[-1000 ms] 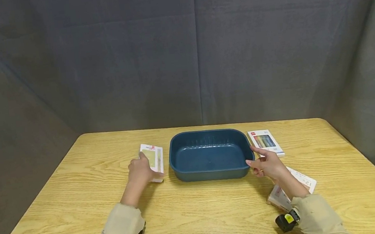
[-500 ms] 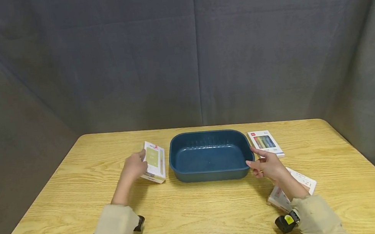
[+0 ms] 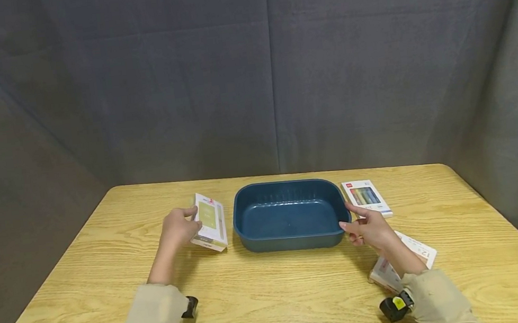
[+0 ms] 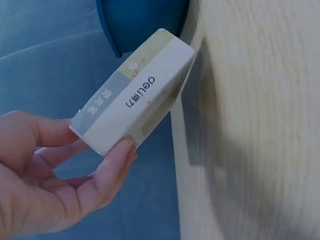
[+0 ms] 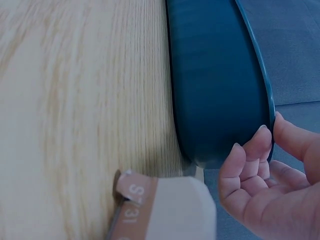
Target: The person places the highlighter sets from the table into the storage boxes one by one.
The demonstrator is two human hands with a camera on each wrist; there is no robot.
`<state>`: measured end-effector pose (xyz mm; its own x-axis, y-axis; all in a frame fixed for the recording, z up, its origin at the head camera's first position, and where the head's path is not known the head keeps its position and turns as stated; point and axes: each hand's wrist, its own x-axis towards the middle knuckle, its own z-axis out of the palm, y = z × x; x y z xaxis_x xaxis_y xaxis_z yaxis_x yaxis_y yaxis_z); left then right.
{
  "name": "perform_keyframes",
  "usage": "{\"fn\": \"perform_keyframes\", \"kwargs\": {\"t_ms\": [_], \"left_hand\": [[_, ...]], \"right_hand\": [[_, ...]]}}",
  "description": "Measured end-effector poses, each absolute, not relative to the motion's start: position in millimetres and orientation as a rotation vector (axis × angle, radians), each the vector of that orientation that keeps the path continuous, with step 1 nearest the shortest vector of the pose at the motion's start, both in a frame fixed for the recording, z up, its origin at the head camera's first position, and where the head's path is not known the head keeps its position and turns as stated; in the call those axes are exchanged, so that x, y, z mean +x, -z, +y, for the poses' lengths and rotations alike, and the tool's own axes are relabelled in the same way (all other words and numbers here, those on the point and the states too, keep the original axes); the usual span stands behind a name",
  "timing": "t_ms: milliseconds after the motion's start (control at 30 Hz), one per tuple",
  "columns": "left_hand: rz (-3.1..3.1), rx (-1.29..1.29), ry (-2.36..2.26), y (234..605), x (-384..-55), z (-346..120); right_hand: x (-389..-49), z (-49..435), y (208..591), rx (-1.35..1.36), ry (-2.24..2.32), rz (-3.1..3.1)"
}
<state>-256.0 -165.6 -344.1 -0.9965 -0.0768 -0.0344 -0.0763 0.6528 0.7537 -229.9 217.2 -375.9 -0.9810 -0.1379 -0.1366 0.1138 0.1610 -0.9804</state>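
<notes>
On the wood-grain surface (image 3: 264, 294) I see the dark-blue rectangular plastic tub (image 3: 294, 242), fingers of the right hand (image 3: 374, 230) pinching its rim. Beside it, the left hand (image 3: 177, 228) grips the white-and-yellow cardboard box (image 3: 209, 219), newly tilted, apparently lifted.

Bin (image 3: 292, 242) accessible from above, interior unobstructed. Left side: only a narrow gap to held box (image 3: 210, 220) in left hand (image 3: 179, 228). Right end blocked by right hand (image 3: 367, 227), pen box (image 3: 366, 198) just beyond. Tabletop (image 3: 274, 293) passable between forearms (image 3: 161, 266).
</notes>
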Motion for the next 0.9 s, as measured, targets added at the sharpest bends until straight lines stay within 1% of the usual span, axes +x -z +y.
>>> {"fn": "perform_keyframes", "kwargs": {"t_ms": [200,533,900], "left_hand": [[-2.799,0.132,1.218,332,-254,-165],[-2.675,0.090,1.229,315,-248,-162],[-2.638,0.028,1.260,297,-243,-147]], "right_hand": [[-230,217,376,-0.039,1.920,2.242],[-230,217,377,-0.052,1.924,2.232],[-230,215,375,-0.025,1.916,2.236]]}}
